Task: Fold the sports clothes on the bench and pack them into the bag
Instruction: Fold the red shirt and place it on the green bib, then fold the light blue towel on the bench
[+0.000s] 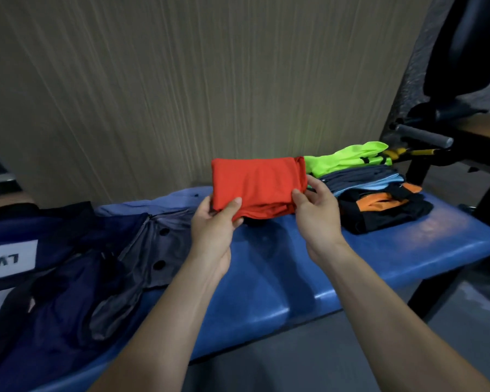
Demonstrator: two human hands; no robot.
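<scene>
Now both hands clamp the folded red garment (259,188): left hand (215,222) pinching its near-left corner, right hand (314,205) gripping its right edge (thumbs on top). It hangs just above the blue surface (280,278). Folded stack (376,193) sits right; dark bag (26,250) and unfolded grey clothing (153,250) lie left.

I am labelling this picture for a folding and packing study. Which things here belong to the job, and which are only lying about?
Belong to the job:
- folded red garment, held by left hand and right hand
- stack of folded clothes
- unfolded grey garment
- dark blue bag
- blue bench

Only lying about:
- gym machine
- wall panel
</scene>
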